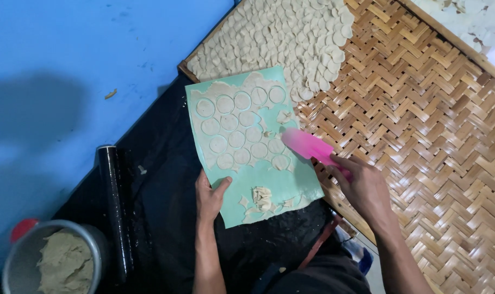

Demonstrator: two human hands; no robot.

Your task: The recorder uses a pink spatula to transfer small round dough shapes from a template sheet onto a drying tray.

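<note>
A light green sheet (291,174) lies tilted over the edge of a woven bamboo tray (421,136). Thin dough cut into several round discs (236,139) covers its upper half. A small heap of dough scraps (263,198) sits near its lower edge. My left hand (209,197) pinches the sheet's lower left edge, thumb on top. My right hand (364,185) grips a pink scraper (307,144), whose blade rests at the sheet's right side beside the discs.
Many pale dough discs (280,38) lie overlapping on the tray's far left part. A black rolling pin (114,207) lies on black cloth (160,179). A metal pot of dough (57,261) stands at the bottom left. The floor (68,65) is blue.
</note>
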